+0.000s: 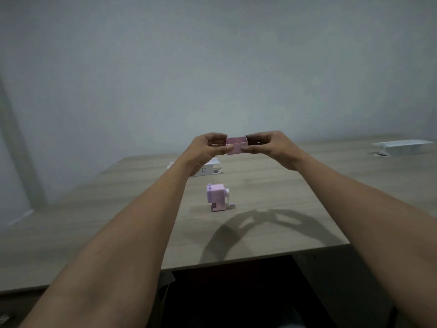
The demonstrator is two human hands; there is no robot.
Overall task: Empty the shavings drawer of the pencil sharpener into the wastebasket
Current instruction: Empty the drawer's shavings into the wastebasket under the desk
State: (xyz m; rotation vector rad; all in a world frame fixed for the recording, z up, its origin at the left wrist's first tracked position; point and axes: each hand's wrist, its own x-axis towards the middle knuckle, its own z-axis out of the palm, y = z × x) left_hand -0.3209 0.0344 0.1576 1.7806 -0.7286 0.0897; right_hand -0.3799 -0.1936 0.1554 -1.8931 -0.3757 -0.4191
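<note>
A small pink shavings drawer (237, 145) is held up in the air above the desk, its open top facing up. My left hand (208, 147) pinches its left side and my right hand (267, 145) pinches its right side. Below them the lilac pencil sharpener (218, 197) stands upright on the wooden desk (283, 197), its crank on the right and an open slot low on its front. No wastebasket is visible.
A white power strip (208, 169) lies on the desk behind my left wrist. A white shelf-like object (402, 146) sits at the far right. The desk's front edge runs near me, with dark space under it. A plain wall stands behind.
</note>
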